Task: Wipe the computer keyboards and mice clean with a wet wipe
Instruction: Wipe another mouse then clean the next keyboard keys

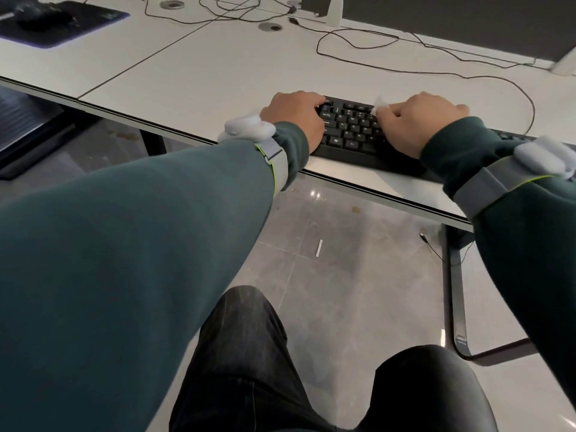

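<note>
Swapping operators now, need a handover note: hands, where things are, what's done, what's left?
Left hand holds the left end of the keyboard, at the near edge of the desk.
Right hand grips the wet wipe, pressing it on the upper key rows.
Done: wiping under way; how much is clean cannot be told.
Left: rest of keyboard, then the mouse on the far-left mouse pad.

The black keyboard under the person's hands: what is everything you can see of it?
The keyboard is black and looks like matte plastic, with rows of dark keys bearing pale letters. It lies flat near the front edge of the white desk, at a slant. The left hand holds its left end, fingers curled over the far corner. The right hand presses a white wet wipe onto the upper key rows. The right sleeve hides most of its right part.
</note>
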